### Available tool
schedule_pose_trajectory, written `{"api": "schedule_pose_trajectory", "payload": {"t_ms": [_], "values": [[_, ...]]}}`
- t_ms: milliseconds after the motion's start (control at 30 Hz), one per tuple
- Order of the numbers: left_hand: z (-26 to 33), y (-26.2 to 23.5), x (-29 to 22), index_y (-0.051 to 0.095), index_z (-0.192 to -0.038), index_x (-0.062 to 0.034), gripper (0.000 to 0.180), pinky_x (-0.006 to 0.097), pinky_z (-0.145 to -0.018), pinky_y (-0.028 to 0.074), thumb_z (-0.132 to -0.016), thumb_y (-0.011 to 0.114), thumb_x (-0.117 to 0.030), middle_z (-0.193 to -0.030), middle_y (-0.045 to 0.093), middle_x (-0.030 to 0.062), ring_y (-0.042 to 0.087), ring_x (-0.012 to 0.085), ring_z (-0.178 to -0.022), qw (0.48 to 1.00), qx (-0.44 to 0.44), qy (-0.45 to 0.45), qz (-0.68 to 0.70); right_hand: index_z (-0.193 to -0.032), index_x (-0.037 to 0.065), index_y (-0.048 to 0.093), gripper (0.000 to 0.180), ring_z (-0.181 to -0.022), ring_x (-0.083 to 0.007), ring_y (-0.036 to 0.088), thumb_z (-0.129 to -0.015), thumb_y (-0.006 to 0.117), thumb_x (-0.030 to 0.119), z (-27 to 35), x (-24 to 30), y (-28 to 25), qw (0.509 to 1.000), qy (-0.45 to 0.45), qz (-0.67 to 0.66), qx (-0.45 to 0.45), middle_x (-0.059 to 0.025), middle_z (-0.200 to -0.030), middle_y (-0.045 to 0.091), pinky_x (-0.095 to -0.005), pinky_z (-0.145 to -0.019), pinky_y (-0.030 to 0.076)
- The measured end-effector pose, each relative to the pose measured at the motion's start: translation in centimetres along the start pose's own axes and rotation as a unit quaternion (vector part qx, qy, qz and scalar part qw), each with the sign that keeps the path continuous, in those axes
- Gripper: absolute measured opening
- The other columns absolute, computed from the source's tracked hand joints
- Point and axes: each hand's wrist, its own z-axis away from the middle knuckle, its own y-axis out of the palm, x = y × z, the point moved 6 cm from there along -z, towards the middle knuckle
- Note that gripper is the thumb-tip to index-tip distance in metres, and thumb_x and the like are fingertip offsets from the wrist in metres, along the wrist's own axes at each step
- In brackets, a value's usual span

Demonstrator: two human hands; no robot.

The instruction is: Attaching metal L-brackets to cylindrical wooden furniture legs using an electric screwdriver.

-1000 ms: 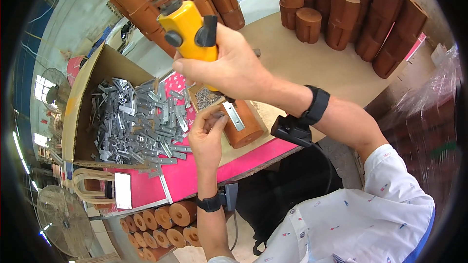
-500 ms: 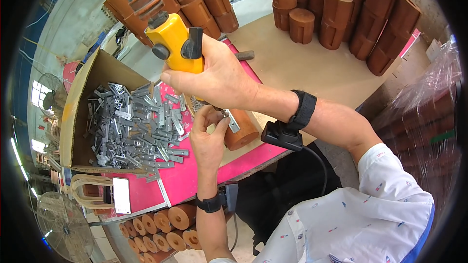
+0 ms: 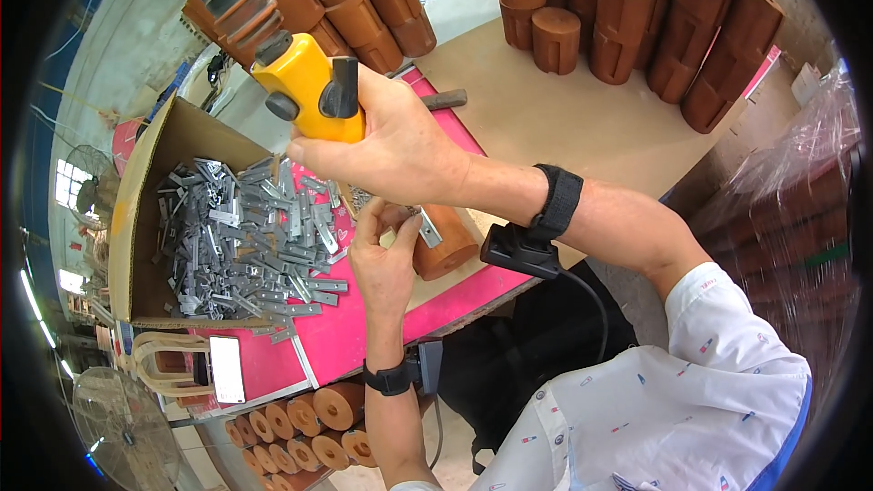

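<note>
The right hand (image 3: 400, 141) hides the yellow tool's (image 3: 309, 86) lower end and part of the brown cylinder (image 3: 446, 250).

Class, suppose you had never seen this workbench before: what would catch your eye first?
First, the yellow power tool gripped in the right hand, raised above the pink mat. Next, the cardboard box of grey metal brackets at the left, then the left hand steadying a brown cylinder.

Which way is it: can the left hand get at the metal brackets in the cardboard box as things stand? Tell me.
Probably yes. The box lies open-topped just left of the left hand, with nothing between them. But that hand is now busy steadying a metal bracket on the brown block, so it would have to let go first.
</note>
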Motion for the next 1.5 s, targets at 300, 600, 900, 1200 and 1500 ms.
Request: {"api": "schedule_pose_trajectory", "payload": {"t_ms": [300,600,900,1200,1500], "values": [[-0.3,-0.1,-0.1,0.061,-0.109,0.002,0.029,0.029,-0.082,0.048,-0.08,0.067,0.003,-0.09,0.069,0.0081,0.063,0.0137,-0.086,0.999,-0.016,0.026,-0.016,-0.104,0.001,0.054,0.035,-0.074,-0.0085,0.058,-0.078,0.074,0.016,0.0,0.0,0.0,1.0,-0.017,0.004,-0.005,-0.0031,-0.085,0.062,-0.0261,-0.068,0.05],[-1.7,-0.5,-0.5,0.062,-0.104,0.0021,0.022,0.029,-0.085,0.048,-0.083,0.068,0.001,-0.093,0.071,0.0097,0.066,0.0148,-0.093,0.997,0.009,0.031,-0.068,-0.103,-0.004,0.054,0.044,-0.069,-0.0296,0.065,-0.071,0.074,0.019,-0.7,-0.9,0.1,0.995,-0.088,-0.02,-0.05,-0.0183,-0.075,0.063,-0.0358,-0.066,0.051],[-1.9,-0.2,-0.6,0.065,-0.101,0.003,0.022,0.027,-0.078,0.047,-0.08,0.07,-0.001,-0.086,0.07,0.0089,0.061,0.0109,-0.078,0.989,-0.006,0.058,-0.136,-0.101,-0.005,0.053,0.043,-0.071,-0.0346,0.065,-0.07,0.073,0.018,-0.5,-2.0,0.0,0.991,-0.109,-0.004,-0.072,-0.0213,-0.076,0.062,-0.0378,-0.066,0.051],[-2.0,-0.2,-1.0,0.066,-0.1,0.0036,0.022,0.028,-0.076,0.048,-0.08,0.071,-0.003,-0.085,0.071,0.0101,0.062,0.0121,-0.076,0.986,-0.006,0.049,-0.158,-0.116,-0.001,0.052,0.049,-0.076,-0.014,0.065,-0.075,0.074,0.016,-0.4,-2.4,0.2,0.994,-0.092,0.041,-0.034,-0.0089,-0.085,0.065,-0.0284,-0.07,0.052],[-1.9,-0.4,-0.5,0.067,-0.097,0.0037,0.021,0.029,-0.076,0.048,-0.079,0.073,-0.005,-0.086,0.07,0.0098,0.062,0.0131,-0.077,0.988,-0.013,0.037,-0.15,-0.105,-0.005,0.053,0.046,-0.076,-0.0345,0.066,-0.07,0.073,0.017,-0.2,-2.2,0.3,0.995,-0.092,0.001,-0.043,-0.0207,-0.08,0.063,-0.0375,-0.069,0.051]]}}
